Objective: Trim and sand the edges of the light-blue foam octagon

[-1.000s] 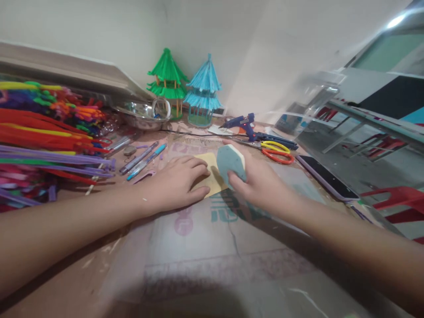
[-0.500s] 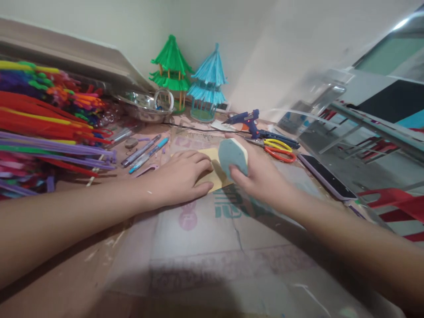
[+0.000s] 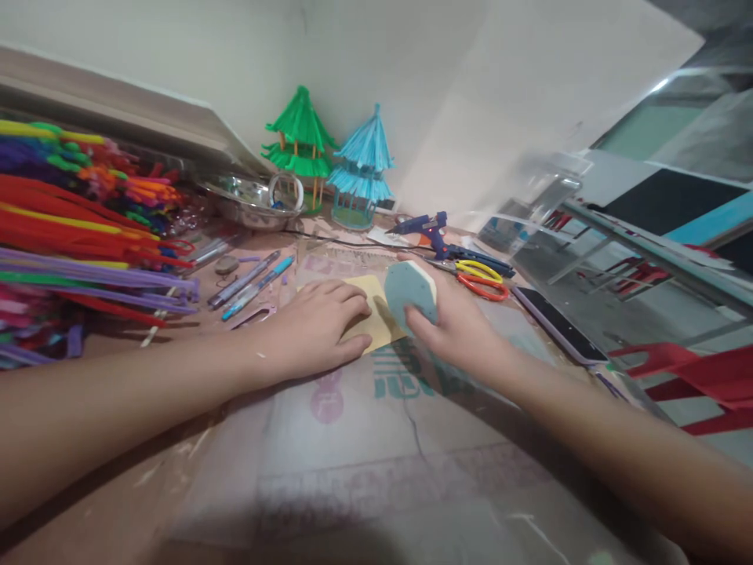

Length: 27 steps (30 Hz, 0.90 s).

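My left hand [image 3: 329, 318] lies palm down on a yellow sheet [image 3: 385, 323], thumb apart from the fingers. Just right of it, my right hand [image 3: 452, 314] grips a many-sided blue-grey foam piece [image 3: 405, 294] with a pale edge. The thumb presses on the blue face, and the piece is tilted up over the sheet's right side; whether its lower edge touches the sheet I cannot tell. Under the sheet is a translucent plastic covering [image 3: 353, 455] with printed green and pink marks.
Pens [image 3: 259, 286] and bundled pipe cleaners [image 3: 88, 227] lie at left. Behind stand a metal bowl [image 3: 235, 200], a green pagoda model [image 3: 300, 141] and a blue one [image 3: 361, 169]. Rightward are a glue gun [image 3: 432, 231], scissors [image 3: 482, 282], a phone [image 3: 558, 322] and a red stool [image 3: 700, 377].
The view has shifted slightly, so the models sit lower in the picture. Both hands keep about the same place on the sheet, and the foam piece stays in my right hand.
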### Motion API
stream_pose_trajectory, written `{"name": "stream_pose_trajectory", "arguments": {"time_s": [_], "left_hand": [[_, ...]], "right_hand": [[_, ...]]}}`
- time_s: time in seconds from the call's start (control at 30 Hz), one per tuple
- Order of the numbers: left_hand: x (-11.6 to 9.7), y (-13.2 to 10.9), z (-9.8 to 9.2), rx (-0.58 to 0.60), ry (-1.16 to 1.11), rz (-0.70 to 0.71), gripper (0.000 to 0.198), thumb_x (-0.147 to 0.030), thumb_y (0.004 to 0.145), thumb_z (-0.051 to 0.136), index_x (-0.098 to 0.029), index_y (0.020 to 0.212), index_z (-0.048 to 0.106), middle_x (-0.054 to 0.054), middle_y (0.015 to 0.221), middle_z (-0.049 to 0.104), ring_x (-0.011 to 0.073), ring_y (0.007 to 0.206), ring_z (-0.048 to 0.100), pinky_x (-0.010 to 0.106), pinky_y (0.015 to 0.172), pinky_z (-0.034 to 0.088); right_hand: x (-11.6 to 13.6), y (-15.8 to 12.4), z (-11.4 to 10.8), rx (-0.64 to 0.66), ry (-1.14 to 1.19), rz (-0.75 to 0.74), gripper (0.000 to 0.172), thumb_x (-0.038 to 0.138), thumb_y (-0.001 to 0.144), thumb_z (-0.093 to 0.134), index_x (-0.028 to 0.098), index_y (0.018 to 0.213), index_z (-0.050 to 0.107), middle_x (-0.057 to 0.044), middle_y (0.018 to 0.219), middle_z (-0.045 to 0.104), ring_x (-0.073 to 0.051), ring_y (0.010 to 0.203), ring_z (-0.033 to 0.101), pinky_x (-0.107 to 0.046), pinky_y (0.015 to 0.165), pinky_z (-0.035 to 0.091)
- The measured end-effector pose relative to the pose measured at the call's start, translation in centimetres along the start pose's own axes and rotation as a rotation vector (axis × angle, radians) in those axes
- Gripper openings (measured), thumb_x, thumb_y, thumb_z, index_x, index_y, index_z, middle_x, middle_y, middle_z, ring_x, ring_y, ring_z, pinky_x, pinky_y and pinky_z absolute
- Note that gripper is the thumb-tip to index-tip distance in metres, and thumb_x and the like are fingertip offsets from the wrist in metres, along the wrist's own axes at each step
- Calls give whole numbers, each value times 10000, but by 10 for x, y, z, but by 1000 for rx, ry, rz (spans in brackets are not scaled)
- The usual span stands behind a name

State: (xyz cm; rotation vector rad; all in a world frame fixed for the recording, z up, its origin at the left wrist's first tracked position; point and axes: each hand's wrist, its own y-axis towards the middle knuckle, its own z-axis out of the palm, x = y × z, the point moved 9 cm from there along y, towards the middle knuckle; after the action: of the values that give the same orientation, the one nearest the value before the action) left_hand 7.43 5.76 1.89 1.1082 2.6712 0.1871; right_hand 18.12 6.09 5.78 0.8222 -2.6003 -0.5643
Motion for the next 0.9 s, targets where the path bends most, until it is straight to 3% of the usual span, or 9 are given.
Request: {"name": "stream_pose_trajectory", "arguments": {"time_s": [0.17, 0.27, 0.37, 0.43, 0.5, 0.57, 0.73, 0.9], "left_hand": [[1, 0, 0, 13, -13, -26, 366, -372, 891, 467, -157, 1157, 600, 113, 1213, 597, 278, 1169, 515, 442, 1025, 379], [2, -2, -3, 0, -22, -26, 377, -390, 889, 478, -157, 1161, 595, 115, 1216, 595, 276, 1165, 519, 437, 1021, 387], [3, -4, -6, -29, -59, -38, 345, -369, 878, 499, -166, 1135, 609, 112, 1214, 602, 282, 1167, 522, 453, 1010, 398], [3, -5, -7, -53, -109, -38, 319, -358, 869, 518, -171, 1106, 620, 105, 1179, 620, 279, 1147, 532, 458, 996, 410], [4, -5, -10, -80, -160, -42, 295, -361, 860, 543, -163, 1060, 634, 106, 1126, 637, 278, 1110, 546, 455, 969, 428], [7, -4, -13, -116, -201, -55, 282, -372, 857, 562, -156, 1019, 641, 109, 1089, 649, 277, 1072, 562, 448, 933, 447], [10, -4, -30, -230, -249, -18, 252, -383, 879, 560, -170, 986, 643, 109, 1183, 635, 275, 1129, 549, 435, 970, 424], [17, -8, -42, -352, -297, -44, 282, -441, 871, 579, -187, 985, 629, 88, 1182, 638, 262, 1116, 548, 409, 961, 419]], "right_hand": [[-13, 34, 23, 3, 62, 50, 604, 219, 793, 427, 110, 1387, 422, -162, 1199, 648, -323, 1097, 611, -481, 956, 465], [-17, 52, 21, -78, 238, 91, 575, 239, 768, 453, 114, 1328, 468, -156, 1184, 650, -303, 1058, 618, -468, 937, 477], [-30, 41, 17, -174, 717, 279, 405, 293, 750, 522, 178, 1138, 553, -53, 857, 698, -195, 663, 629, -361, 667, 556], [-34, 25, 30, -120, 1076, 444, 242, 334, 737, 582, 193, 934, 570, 47, 536, 568, -103, 379, 422, -265, 441, 476], [-31, 12, 42, -52, 1319, 549, 207, 361, 704, 644, 192, 772, 545, 101, 393, 418, -50, 309, 247, -207, 356, 388], [-29, 6, 48, -30, 1450, 602, 241, 363, 663, 692, 186, 712, 536, 111, 363, 385, -30, 307, 201, -178, 339, 361], [-25, 6, 52, -22, 1535, 619, 289, 365, 629, 742, 174, 756, 566, 99, 403, 460, -23, 305, 244, -164, 321, 354], [-17, 6, 48, -8, 1459, 507, 345, 447, 673, 758, 168, 782, 586, 49, 498, 562, -48, 342, 409, -168, 331, 361]]}}
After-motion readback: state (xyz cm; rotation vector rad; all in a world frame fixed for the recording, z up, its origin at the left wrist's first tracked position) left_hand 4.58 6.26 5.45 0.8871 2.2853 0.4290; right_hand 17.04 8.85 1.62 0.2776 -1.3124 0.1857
